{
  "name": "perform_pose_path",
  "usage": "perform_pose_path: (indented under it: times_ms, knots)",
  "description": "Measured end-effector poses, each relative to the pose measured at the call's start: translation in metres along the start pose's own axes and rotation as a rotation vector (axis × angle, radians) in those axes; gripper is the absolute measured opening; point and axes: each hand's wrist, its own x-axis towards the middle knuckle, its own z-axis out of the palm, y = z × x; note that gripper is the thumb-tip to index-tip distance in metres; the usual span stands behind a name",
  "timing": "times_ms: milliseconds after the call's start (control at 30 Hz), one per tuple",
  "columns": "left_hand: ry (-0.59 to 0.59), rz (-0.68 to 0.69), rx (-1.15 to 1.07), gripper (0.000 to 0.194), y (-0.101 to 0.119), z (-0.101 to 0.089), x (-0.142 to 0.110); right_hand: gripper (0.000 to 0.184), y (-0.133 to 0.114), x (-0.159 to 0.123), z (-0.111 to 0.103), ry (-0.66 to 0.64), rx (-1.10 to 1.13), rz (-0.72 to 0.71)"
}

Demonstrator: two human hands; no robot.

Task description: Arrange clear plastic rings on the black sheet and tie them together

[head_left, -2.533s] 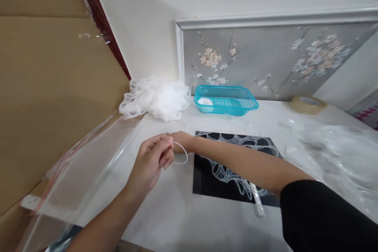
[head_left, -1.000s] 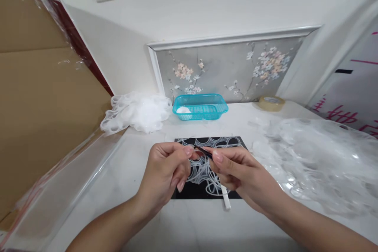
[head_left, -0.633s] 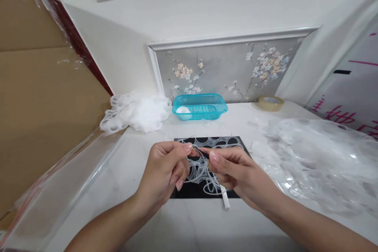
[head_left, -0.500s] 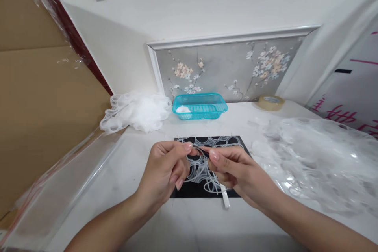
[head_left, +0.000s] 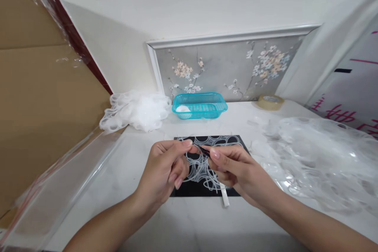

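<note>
My left hand point(head_left: 165, 169) and my right hand point(head_left: 233, 169) meet above a black mat point(head_left: 224, 141) on the white table. Both pinch a thin clear elastic loop point(head_left: 200, 150) between thumb and forefinger, fingertips almost touching. Several more clear loops point(head_left: 203, 171) lie tangled on the mat beneath my hands. A small white strip point(head_left: 224, 197) rests at the mat's front edge, just below my right hand.
A white mesh pile point(head_left: 136, 110) and a turquoise basket point(head_left: 199, 106) stand at the back. A tape roll point(head_left: 269, 101) is at the back right. Crumpled clear plastic point(head_left: 319, 157) covers the right side. A clear bag point(head_left: 59, 193) and cardboard point(head_left: 38, 98) fill the left.
My right hand came back from reaching left and now meets my left hand over the mat. In the last second both hands have hardly moved, still pinching the loop.
</note>
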Motion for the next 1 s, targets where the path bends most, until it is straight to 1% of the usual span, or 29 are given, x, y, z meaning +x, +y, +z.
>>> perform_pose_path:
  times_ms: [367,667,800,1000]
  knots:
    - [-0.007,-0.009,0.007,0.025,0.0003,-0.0001,-0.0002,0.039,0.0011,0.002,-0.0008,0.013,0.015,0.015]
    - [-0.004,-0.023,0.011,0.026,-0.0002,0.0,-0.0007,0.038,0.0009,0.0016,0.0001,0.045,0.021,0.019]
    - [0.002,-0.031,0.032,0.027,-0.0005,-0.0006,-0.0011,0.037,0.0001,0.0013,0.0013,0.041,0.019,0.006]
    - [-0.014,-0.031,-0.005,0.026,-0.0013,-0.0003,-0.0027,0.038,0.0002,0.0017,-0.0001,0.036,0.052,0.017]
